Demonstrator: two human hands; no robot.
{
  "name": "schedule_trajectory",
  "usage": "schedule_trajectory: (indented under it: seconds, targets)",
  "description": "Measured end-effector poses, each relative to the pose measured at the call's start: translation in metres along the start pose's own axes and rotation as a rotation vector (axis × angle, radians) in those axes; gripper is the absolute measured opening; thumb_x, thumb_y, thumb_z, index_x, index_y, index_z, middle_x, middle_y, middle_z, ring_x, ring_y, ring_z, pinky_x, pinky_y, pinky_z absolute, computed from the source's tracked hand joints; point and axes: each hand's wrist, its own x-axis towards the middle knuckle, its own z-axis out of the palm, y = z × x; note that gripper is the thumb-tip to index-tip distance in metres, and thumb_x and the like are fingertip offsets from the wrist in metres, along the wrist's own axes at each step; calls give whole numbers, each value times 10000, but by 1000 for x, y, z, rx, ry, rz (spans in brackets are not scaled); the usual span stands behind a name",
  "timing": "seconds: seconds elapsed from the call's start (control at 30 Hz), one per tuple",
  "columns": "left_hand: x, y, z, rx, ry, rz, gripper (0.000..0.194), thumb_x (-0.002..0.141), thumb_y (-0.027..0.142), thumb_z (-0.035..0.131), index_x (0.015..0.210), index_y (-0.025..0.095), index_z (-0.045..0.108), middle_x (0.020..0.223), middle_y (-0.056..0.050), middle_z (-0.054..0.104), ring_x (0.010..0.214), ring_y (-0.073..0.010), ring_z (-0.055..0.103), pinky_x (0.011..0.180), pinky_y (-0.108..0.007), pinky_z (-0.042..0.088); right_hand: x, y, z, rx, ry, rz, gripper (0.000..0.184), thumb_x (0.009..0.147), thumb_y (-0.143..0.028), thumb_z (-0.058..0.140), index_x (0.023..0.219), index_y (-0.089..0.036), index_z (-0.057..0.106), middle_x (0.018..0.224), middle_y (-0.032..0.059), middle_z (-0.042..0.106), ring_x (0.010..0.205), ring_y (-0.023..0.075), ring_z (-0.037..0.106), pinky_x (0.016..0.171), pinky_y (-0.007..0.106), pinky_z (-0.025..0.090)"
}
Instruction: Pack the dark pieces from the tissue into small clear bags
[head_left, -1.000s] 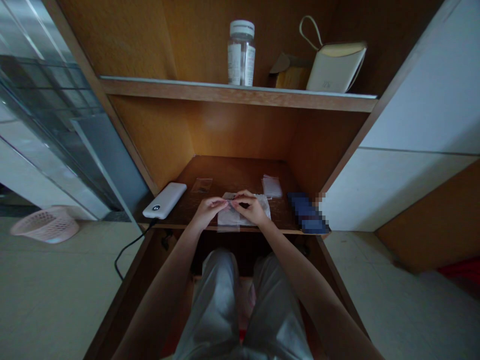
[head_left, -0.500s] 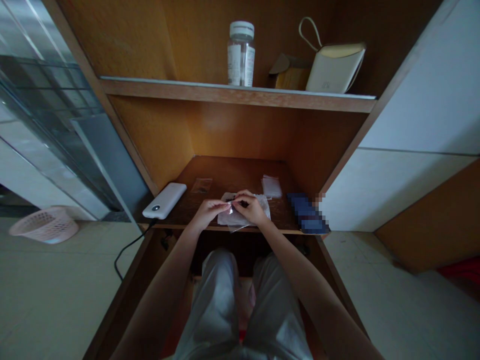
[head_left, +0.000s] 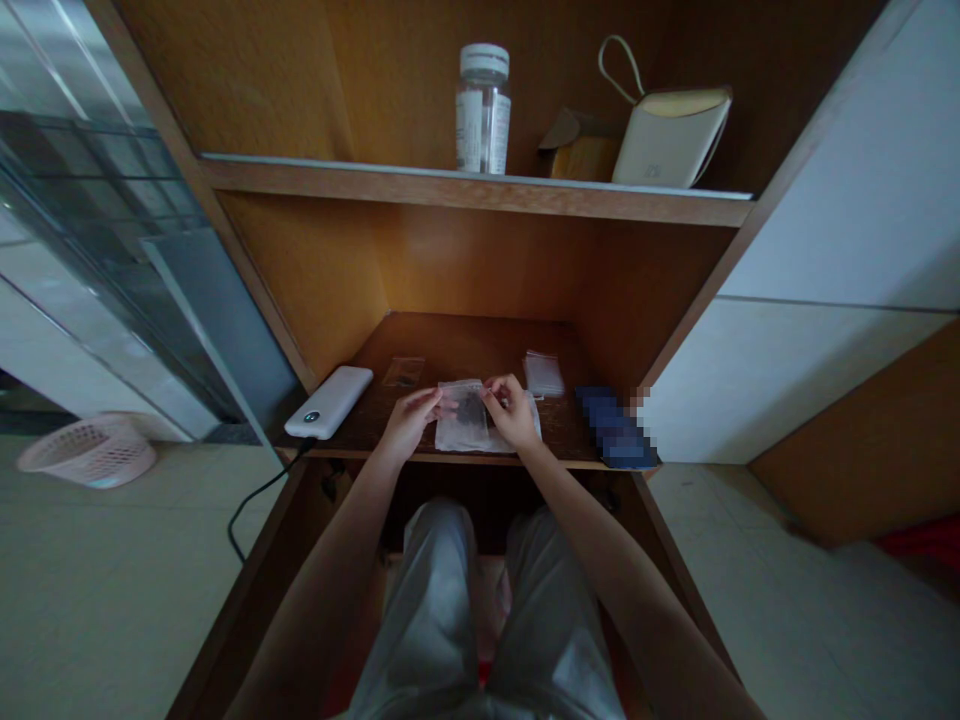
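Both hands work over the front of a dark wooden desk [head_left: 450, 350] set in a cabinet. My left hand [head_left: 411, 420] and my right hand [head_left: 511, 412] each pinch a side edge of a small clear plastic bag [head_left: 466, 403] with something dark inside, holding it up between them. Under it lies a white sheet or cloth [head_left: 465, 434].
A white power bank [head_left: 330, 401] with a black cable lies at the desk's left edge. A small clear bag [head_left: 403, 371], a stack of clear bags [head_left: 544, 373] and a blue blurred object [head_left: 615, 428] lie on the desk. The shelf above carries a jar [head_left: 482, 107] and a white pouch [head_left: 667, 135]. A pink basket [head_left: 86, 448] stands on the floor.
The hands have moved apart from a tight pinch together. The clear bag is now held upright and spread between them.
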Motion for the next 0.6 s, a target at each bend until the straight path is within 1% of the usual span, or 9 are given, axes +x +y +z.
schedule_trajectory:
  seconds: [0.07,0.13,0.17,0.23,0.3,0.4,0.47,0.53,0.6]
  targets:
    - [1,0,-1,13,25,-9,414,682,458,698,910,113,674,772,-93,707,667,-196,668,706,-348,507,0,-2,-1,5,-57,-8,224,830,-381,521,698,-203,558,764,31,632,738,154,591,697,290,474]
    - [2,0,-2,35,20,-22,455,702,482,671,977,119,659,799,-94,707,648,-189,667,710,-348,505,0,-4,-2,7,-119,-23,235,829,-371,523,680,-210,606,767,38,662,776,174,617,747,324,485]
    - [2,0,-2,40,12,-24,473,709,487,662,1011,124,648,811,-92,707,644,-186,667,711,-345,505,0,-5,-3,8,-132,-30,223,827,-366,527,700,-216,633,785,39,675,796,180,625,767,337,487]
    - [2,1,-1,42,-5,-24,497,714,483,659,1061,130,623,826,-89,707,639,-179,665,704,-334,504,1,-5,-3,16,-99,-22,199,826,-362,531,778,-228,670,841,42,688,842,185,632,793,346,489]
    - [1,1,0,48,-19,-21,485,713,471,664,1048,124,620,829,-94,706,643,-179,664,699,-329,504,3,-1,-3,49,-6,18,215,827,-373,528,861,-220,675,917,56,688,890,187,630,806,342,490]
    - [0,0,0,68,-36,-17,416,714,461,662,947,117,641,824,-102,705,653,-185,663,713,-344,505,13,13,-11,123,217,138,302,821,-404,511,972,-177,639,1005,94,676,901,189,631,790,340,495]
    - [1,-2,-2,79,-47,-14,381,716,453,661,905,122,649,818,-100,706,653,-184,661,714,-346,505,24,27,-23,128,403,220,345,804,-418,499,985,-150,621,1000,112,671,871,190,633,735,326,499]
    - [2,-4,-3,84,-59,-12,358,724,441,657,896,127,653,815,-98,708,650,-181,659,707,-339,505,36,40,-39,110,502,283,345,770,-397,510,959,-129,618,968,117,670,845,190,632,712,318,496]
    - [2,-5,-4,81,-71,-10,340,736,429,650,894,128,656,810,-96,708,644,-176,655,705,-335,506,46,52,-57,24,582,316,319,733,-347,514,911,-105,620,932,127,668,825,194,626,720,327,491]
